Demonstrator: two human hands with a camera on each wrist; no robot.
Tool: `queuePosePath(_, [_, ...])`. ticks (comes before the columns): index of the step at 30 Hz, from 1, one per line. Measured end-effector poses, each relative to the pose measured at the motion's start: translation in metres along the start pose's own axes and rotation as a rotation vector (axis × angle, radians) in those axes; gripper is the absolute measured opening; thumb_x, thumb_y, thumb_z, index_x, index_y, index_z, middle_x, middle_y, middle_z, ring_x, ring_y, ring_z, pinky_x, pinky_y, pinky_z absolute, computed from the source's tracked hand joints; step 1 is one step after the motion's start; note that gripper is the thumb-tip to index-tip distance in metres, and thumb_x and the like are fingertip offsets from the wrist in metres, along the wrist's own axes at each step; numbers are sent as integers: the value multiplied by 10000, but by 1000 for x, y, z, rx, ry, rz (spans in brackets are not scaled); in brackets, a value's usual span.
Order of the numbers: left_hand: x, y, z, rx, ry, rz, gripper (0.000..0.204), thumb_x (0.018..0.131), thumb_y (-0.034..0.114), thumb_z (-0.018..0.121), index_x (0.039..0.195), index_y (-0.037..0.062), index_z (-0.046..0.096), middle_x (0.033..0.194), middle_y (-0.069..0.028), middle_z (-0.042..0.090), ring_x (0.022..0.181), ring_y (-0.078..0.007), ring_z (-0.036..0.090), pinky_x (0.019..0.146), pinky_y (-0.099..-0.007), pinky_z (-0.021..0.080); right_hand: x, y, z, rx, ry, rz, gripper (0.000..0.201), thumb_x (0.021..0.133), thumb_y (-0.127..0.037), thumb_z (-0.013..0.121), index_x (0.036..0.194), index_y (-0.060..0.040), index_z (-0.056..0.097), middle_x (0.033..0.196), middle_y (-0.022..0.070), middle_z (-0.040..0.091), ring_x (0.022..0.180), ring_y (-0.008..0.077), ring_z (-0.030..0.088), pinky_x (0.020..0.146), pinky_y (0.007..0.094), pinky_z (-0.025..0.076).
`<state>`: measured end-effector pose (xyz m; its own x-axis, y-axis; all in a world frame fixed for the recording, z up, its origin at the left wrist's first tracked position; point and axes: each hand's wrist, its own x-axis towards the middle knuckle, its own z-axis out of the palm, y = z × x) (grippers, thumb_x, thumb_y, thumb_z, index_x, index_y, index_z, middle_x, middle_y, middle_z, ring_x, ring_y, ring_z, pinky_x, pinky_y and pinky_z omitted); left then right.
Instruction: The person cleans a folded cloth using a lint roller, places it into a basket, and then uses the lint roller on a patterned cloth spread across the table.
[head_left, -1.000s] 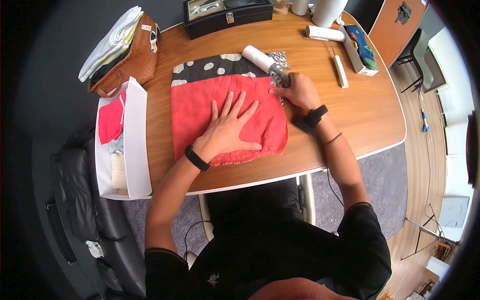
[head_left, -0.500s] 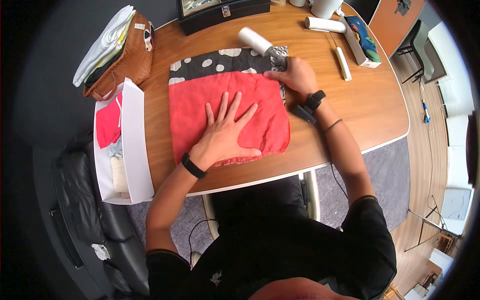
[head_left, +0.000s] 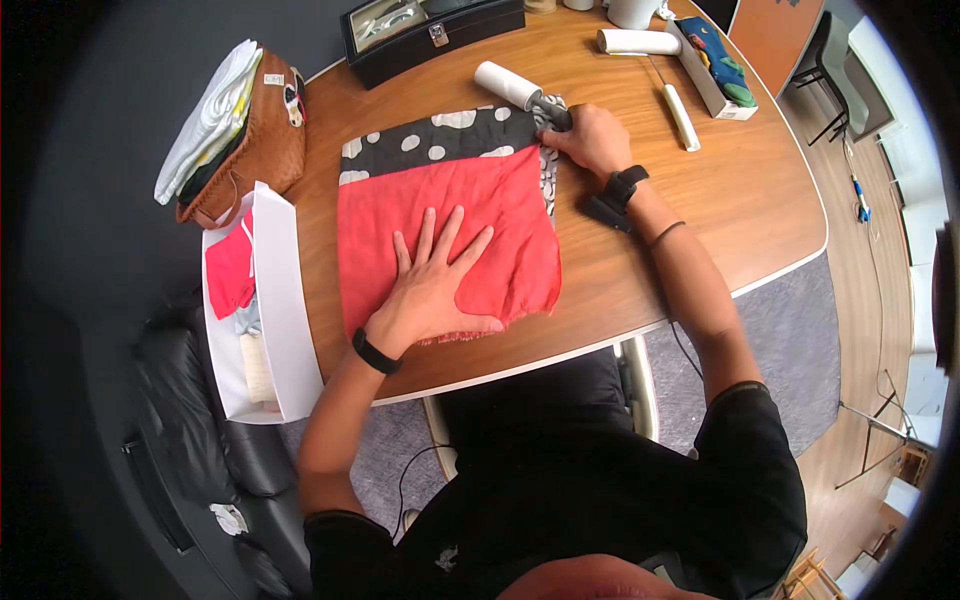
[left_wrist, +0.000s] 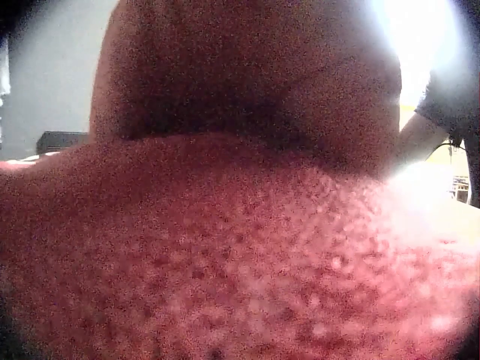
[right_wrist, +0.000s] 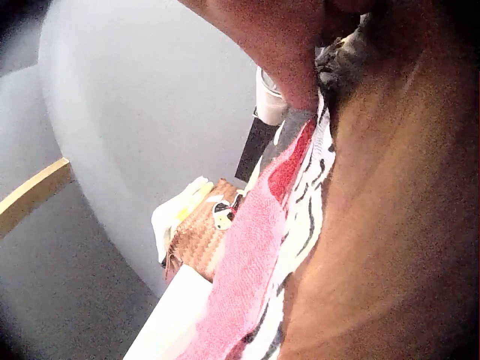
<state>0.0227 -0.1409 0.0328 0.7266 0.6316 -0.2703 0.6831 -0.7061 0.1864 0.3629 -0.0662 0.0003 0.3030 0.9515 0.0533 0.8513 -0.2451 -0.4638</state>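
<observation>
A folded scarf (head_left: 510,240) lies on the table, mostly red with a fringed near edge, a black band with white spots (head_left: 437,153) along its far side, and a black-and-white patterned strip on its right. My left hand (head_left: 428,292) rests flat on the red part with fingers spread. In my right hand (head_left: 592,140) is the grey handle of a lint roller (head_left: 510,86), whose white roll is at the scarf's far edge. Red cloth (left_wrist: 247,262) fills the left wrist view. The right wrist view shows the scarf's layered edge (right_wrist: 247,277) below the right hand.
A white box (head_left: 285,300) with clothes stands left, before a brown woven basket (head_left: 282,150) of folded cloths. Behind is a black case (head_left: 430,40). At the far right lie a white roll (head_left: 640,41), a thin white roller (head_left: 680,118) and a box of socks (head_left: 715,62).
The lint roller has moved from over the spotted band to the scarf's far edge, in my right hand. My left hand stays spread on the red part. The head view has shifted slightly.
</observation>
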Motion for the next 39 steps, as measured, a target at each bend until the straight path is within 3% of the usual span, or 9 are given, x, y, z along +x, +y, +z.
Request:
queuePosePath(6, [-7, -6, -13, 29, -38, 113, 1401, 618, 820, 891, 1761, 278, 290, 1838, -233, 44, 1670, -543, -31, 1240, -838, 60, -1, 5, -2, 3, -1, -57, 657, 838, -645, 842, 954, 1, 816, 941, 247, 795, 921, 422, 785, 806, 523, 612])
queuePosePath(9, [1, 4, -18, -9, -43, 102, 1259, 755, 735, 874, 1743, 177, 329, 1819, -255, 138, 1672, -528, 61, 1301, -737, 126, -8, 3, -6, 82, 19, -32, 711, 875, -707, 793, 944, 0, 815, 951, 241, 797, 929, 422, 784, 807, 522, 612])
queuePosePath(13, [27, 33, -3, -251, 199, 247, 855, 1025, 376, 779, 1651, -60, 393, 1706, -308, 389, 1614, -455, 345, 1304, -525, 334, -14, 4, -6, 136, 89, -23, 722, 941, -710, 724, 897, 7, 797, 876, 265, 774, 856, 449, 773, 763, 543, 602])
queuePosePath(16, [51, 74, 0, -980, 172, 194, 828, 1016, 186, 816, 1652, -86, 363, 1670, -286, 458, 1502, -324, 533, 1211, -444, 480, -23, -3, -10, 239, 164, -76, 710, 985, -678, 690, 841, 13, 765, 802, 273, 746, 797, 468, 752, 720, 559, 581])
queuePosePath(20, [97, 112, 18, -1591, 114, 122, 736, 1011, 67, 800, 1617, -92, 413, 1541, -197, 595, 1386, -211, 592, 1184, -395, 498, -42, -24, -24, 518, 151, -99, 667, 1021, -594, 697, 789, 30, 721, 690, 234, 695, 683, 405, 729, 639, 523, 548])
queuePosePath(22, [116, 110, 21, -1514, 72, 218, 678, 1016, 60, 792, 1585, -84, 453, 1518, -171, 608, 1382, -205, 594, 1182, -387, 499, -48, -30, -27, 727, 97, -95, 626, 1043, -523, 722, 744, 25, 672, 597, 109, 604, 562, 219, 626, 545, 428, 482])
queuePosePath(26, [135, 103, 24, -1449, -87, 308, 500, 1019, 6, 760, 1475, -63, 568, 1427, -115, 667, 1329, -206, 636, 1168, -377, 509, -52, -32, -20, 996, 12, -176, 607, 1068, -521, 716, 709, -46, 598, 624, -70, 426, 602, 55, 392, 494, 319, 321])
queuePosePath(32, [147, 99, 37, -1520, -229, 393, 475, 1000, -45, 741, 1451, -70, 594, 1410, -117, 688, 1317, -236, 657, 1168, -394, 515, -66, -42, -30, 1161, -254, -96, 531, 1080, -501, 714, 735, -107, 620, 645, -113, 437, 594, 18, 367, 493, 273, 285])
queuePosePath(39, [120, 88, 18, -1552, -107, 314, 463, 1024, -40, 714, 1470, -49, 589, 1426, -130, 681, 1348, -227, 647, 1173, -379, 516, -69, -42, -26, 1128, -193, -98, 523, 1084, -496, 712, 758, -94, 630, 658, -119, 436, 608, 12, 372, 500, 266, 293])
